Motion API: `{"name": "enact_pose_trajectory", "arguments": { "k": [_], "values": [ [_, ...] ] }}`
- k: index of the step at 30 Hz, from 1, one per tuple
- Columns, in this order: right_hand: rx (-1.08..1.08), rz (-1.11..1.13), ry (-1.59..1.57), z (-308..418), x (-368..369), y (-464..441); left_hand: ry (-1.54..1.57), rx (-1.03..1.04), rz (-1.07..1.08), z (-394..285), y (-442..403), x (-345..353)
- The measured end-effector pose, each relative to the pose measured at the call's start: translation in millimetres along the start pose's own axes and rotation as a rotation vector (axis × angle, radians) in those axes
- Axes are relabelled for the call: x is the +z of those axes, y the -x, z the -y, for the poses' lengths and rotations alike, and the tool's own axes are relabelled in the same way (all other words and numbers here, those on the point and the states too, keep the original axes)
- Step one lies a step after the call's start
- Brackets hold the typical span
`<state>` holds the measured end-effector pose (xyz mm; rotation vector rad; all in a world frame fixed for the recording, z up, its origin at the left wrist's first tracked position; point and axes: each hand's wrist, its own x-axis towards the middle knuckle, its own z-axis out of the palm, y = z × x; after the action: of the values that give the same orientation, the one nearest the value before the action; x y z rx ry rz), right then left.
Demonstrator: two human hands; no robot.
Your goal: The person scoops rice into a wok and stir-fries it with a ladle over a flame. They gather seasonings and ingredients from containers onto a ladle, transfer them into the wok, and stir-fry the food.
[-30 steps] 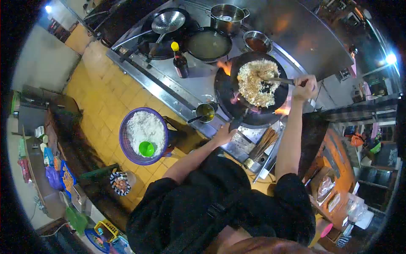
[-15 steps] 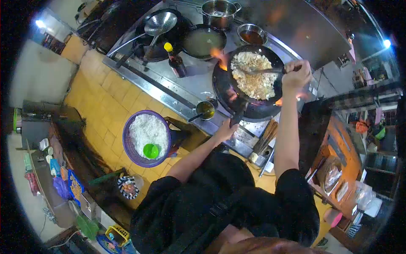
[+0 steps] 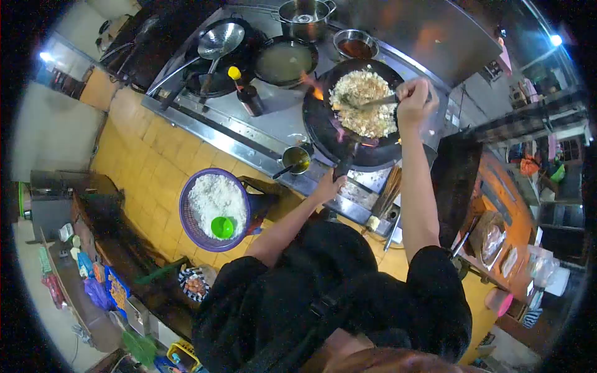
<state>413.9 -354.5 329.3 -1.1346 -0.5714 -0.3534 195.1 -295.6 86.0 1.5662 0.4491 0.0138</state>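
Note:
My left hand is wrapped round the handle of a black wok on the stove. With my right hand closed in a fist, I hold the handle of a metal spatula. Its blade is down among pale, brown-streaked rice in the wok, so its tip is partly hidden. Orange flame licks up at the wok's left side. Below and left of the wok stands a small metal cup of yellowish liquid with a dark-handled utensil in it.
A yellow-capped dark bottle, a bowl of red-brown sauce, a steel pot, a pan of cloudy liquid and a large ladle stand at the back. A purple basket of white rice sits left; a bundle of sticks lies right.
The spatula has shifted through the rice, and my right hand is somewhat nearer the wok. Flame at the wok's lower right has shrunk from sight. The whole view has shifted slightly.

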Motion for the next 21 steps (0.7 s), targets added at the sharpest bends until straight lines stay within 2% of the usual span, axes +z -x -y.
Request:
{"name": "enact_pose_trajectory", "arguments": {
  "k": [1, 2, 3, 4, 5, 7, 8, 10, 11, 12, 13, 15, 16, 18, 19, 20, 21],
  "values": [
    [0.091, -0.044, -0.05, 7, 4, -7, 0.017, -0.088, 0.042, -13, 1, -3],
    [0.089, -0.049, -0.044, 16, 0, 4, 0.03, -0.18, 0.085, -19, 3, -4],
    [0.059, -0.03, -0.039, 28, -3, 15, -0.066, 0.118, 0.013, 77, -30, 6],
    [0.03, -0.007, -0.038, 33, -3, 20, -0.066, 0.135, 0.006, 68, -41, 4],
    [-0.073, 0.044, -0.051, 26, -4, 32, -0.011, 0.026, 0.041, 55, -34, 4],
    [-0.047, 0.095, 0.082, 27, -12, 39, 0.098, -0.182, 0.149, 28, -16, -1],
    [-0.046, 0.17, 0.201, 29, -12, 32, 0.102, -0.176, 0.148, 28, -15, -1],
    [-0.039, 0.132, 0.205, 40, -15, 37, 0.076, -0.001, 0.161, 26, -14, -5],
    [-0.093, 0.145, 0.164, 51, -16, 47, 0.077, 0.019, 0.148, 20, -28, -7],
    [-0.133, 0.151, 0.132, 55, -19, 56, 0.092, -0.034, 0.139, 22, -33, -5],
    [-0.235, 0.267, 0.326, 28, -43, 66, 0.107, -0.098, 0.139, 29, -30, -1],
    [-0.093, 0.322, 0.613, 40, -58, 93, 0.07, -0.201, 0.168, 26, -26, -4],
    [-0.107, 0.319, 0.607, 46, -63, 107, 0.065, -0.187, 0.163, 23, -37, -7],
    [1.004, -0.12, 0.058, 66, -75, 142, 0.128, -0.184, 0.265, 27, -45, -2],
    [1.146, -0.144, -0.071, 65, -74, 142, 0.128, -0.185, 0.276, 25, -56, -1],
    [1.291, -0.182, -0.204, 64, -72, 140, 0.303, -0.32, 0.344, 21, -67, -1],
    [1.376, -0.067, -0.15, 12, -115, 155, 0.474, -0.471, 0.411, 19, -72, 0]
  ]
}}
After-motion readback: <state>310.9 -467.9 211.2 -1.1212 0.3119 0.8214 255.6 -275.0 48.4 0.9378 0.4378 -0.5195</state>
